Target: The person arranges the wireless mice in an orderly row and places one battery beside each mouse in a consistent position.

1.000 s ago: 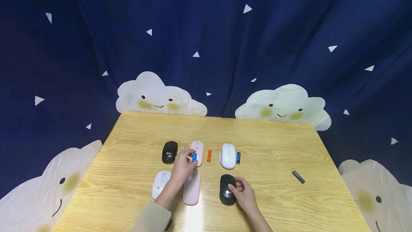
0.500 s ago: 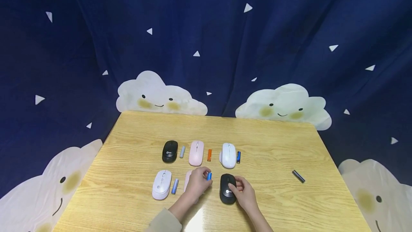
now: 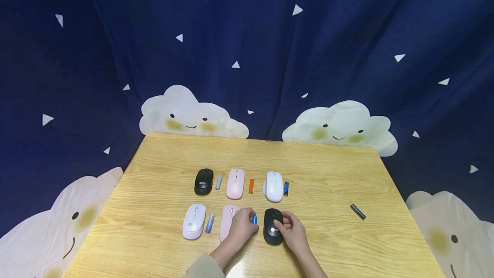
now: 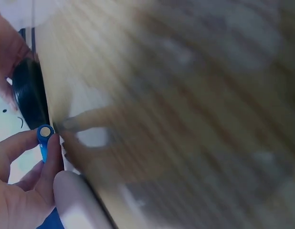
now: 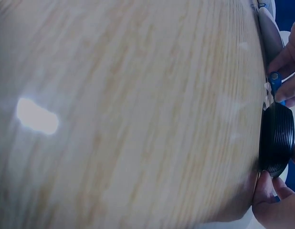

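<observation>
My left hand pinches a blue battery between thumb and fingers, low over the table, in the gap between a pink mouse and a black mouse. In the left wrist view the end of that battery faces the camera, close to the wood. The left hand hides part of the pink mouse in the head view. My right hand holds the black mouse from its right side, thumb on its top and fingers along its edge; its ribbed flank shows in the right wrist view.
To the left lie a white mouse and a pale blue battery. Behind them is a row of mice with batteries between, including an orange battery and a white mouse. A dark battery lies far right on the wooden table.
My left hand has carried the blue battery from over the back pink mouse toward me and right, lowering it beside the front black mouse. My right hand has stayed on that mouse.
</observation>
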### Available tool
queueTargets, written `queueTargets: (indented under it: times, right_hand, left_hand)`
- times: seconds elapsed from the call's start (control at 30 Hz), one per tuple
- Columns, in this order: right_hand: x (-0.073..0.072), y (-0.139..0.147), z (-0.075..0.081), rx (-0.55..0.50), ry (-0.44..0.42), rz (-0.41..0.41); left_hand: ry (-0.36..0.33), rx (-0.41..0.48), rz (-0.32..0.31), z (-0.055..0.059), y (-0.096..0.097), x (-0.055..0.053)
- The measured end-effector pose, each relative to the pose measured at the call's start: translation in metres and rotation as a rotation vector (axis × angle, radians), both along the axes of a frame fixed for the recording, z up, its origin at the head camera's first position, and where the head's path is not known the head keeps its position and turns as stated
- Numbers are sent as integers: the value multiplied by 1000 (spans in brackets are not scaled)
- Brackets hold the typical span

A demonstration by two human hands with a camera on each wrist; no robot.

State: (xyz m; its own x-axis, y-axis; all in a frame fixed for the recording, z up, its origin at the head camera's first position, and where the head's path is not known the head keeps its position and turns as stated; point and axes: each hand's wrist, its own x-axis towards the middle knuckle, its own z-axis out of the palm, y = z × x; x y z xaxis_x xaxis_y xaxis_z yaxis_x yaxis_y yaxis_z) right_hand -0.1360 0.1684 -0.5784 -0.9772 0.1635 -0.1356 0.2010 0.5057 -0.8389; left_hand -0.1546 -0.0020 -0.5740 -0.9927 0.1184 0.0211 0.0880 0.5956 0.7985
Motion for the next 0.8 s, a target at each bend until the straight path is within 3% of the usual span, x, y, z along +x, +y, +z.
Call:
queueTargets:
  times: [0.37,0.8]
  right_hand:
    - [0,0,-1,-5,-6,-8]
    - [1,0,-2,-12,-1,-7]
  left_hand:
    - [24,-175,8,0,6,1]
    - [64,-270,-23,3,7,5]
